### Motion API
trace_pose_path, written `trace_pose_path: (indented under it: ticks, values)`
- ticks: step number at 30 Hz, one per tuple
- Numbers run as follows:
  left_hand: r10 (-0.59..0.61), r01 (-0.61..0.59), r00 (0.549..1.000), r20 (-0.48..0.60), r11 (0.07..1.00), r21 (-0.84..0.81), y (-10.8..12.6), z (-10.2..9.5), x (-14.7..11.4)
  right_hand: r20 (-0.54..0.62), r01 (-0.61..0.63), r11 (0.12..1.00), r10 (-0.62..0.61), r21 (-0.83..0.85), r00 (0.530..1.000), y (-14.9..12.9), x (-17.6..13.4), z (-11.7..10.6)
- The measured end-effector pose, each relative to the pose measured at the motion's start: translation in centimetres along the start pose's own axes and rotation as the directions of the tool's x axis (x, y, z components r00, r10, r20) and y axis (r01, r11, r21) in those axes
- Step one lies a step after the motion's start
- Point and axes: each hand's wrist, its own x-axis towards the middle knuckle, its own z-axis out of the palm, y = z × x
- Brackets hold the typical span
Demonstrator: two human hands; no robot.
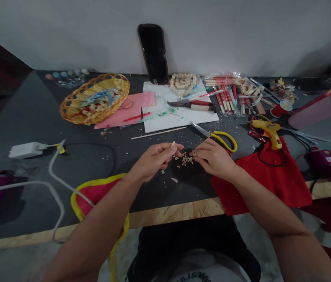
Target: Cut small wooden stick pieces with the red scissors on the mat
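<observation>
My left hand (160, 157) is closed, with a short pale stick (173, 144) poking up between thumb and forefinger. On the dark tabletop between the hands lies a small pile of short, cut wooden pieces (185, 159). My right hand (214, 157) has its fingertips pinched together at the right edge of that pile; whatever they hold is too small to make out. Just beyond it lie yellow-handled scissors (222, 139). A long thin wooden stick (158, 133) rests on the table past my left hand.
Farther back are a wicker basket (65, 107), pliers (202, 105) on white paper (153, 123), a phone (154, 53) against the wall and packaged chopsticks (225, 98). A yellow glue gun (266, 131) and red cloth (288, 180) are right; a white cable (55, 172) runs left.
</observation>
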Motion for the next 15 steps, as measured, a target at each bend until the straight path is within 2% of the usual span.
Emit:
trace_pose_path:
  ticks: [4,10,13,15]
  values:
    - [-0.026,0.027,1.0,0.005,0.998,-0.054,-0.4,0.0,0.1,-0.022,-0.149,0.981,0.148,-0.124,0.989,0.7,-0.2,0.2]
    - [-0.001,0.0,0.999,0.035,0.999,0.041,-0.4,0.2,0.1,0.081,-0.244,0.94,0.27,-0.237,0.96,0.4,0.2,1.4]
    - [0.012,-0.014,0.999,0.031,0.998,0.059,-0.4,0.2,0.3,0.046,-0.227,0.956,0.239,-0.185,0.97,0.1,0.5,1.6]
    - [0.022,-0.023,0.999,0.033,0.999,0.042,-0.6,0.3,0.4,-0.021,-0.205,0.978,0.204,-0.04,0.979,-0.2,0.6,1.5]
